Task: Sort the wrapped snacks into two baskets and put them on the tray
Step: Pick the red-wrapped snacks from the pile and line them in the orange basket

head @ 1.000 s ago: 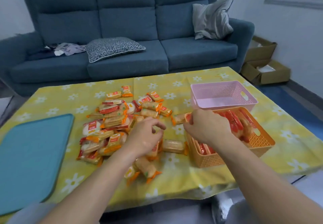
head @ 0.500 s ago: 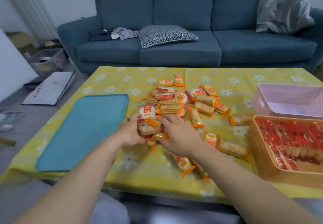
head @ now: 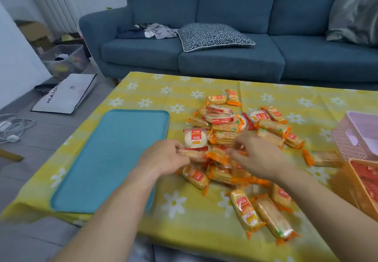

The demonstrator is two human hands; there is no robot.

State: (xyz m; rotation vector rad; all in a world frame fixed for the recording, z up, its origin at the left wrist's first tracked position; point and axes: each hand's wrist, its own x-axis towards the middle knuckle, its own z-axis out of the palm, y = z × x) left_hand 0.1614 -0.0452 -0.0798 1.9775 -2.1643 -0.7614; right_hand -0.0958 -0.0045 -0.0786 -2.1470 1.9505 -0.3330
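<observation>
A pile of wrapped snacks (head: 227, 124) in red and orange wrappers lies on the yellow flowered tablecloth. My left hand (head: 163, 157) grips a red-wrapped snack (head: 192, 153) at the pile's near left edge. My right hand (head: 257, 157) sits on the pile's near side, fingers pinched around an orange wrapper (head: 218, 156). A teal tray (head: 106, 159) lies flat to the left. At the right edge an orange basket (head: 364, 180) holds red-wrapped snacks, and a pink basket (head: 353, 137) stands behind it.
A blue sofa (head: 235, 57) with cushions stands behind the table. A white bag (head: 65, 94), cables (head: 12, 126) and a clear storage box (head: 65, 59) lie on the floor at the left. Loose snacks (head: 263, 214) lie near the table's front edge.
The view has swung left. My right hand left the orange basket and came to the pile. Both hands now pull snacks from the pile's near side.
</observation>
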